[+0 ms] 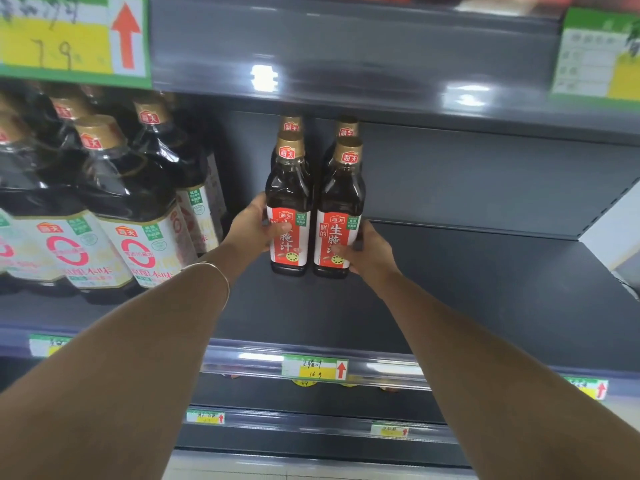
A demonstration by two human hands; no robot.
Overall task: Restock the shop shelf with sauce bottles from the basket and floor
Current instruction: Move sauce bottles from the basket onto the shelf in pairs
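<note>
Left hand [254, 225] wrapped around the label of the left sauce bottle [288, 206], thumb across the front; right hand [369, 249] clasped likewise on the right sauce bottle [340, 216], both upright on the dark shelf [467, 282], touching side by side. Directly behind these, two more matching bottles [291, 125], only gold caps visible. Left of the left hand, a row of larger bottles [114, 209] with white labels; below both forearms, a green-yellow price tag [314, 368] on the shelf edge.

Shop aisle, dark metal shelf [450, 299], price tags [313, 367] on rails, rows of sauce bottles [131, 216]
</note>
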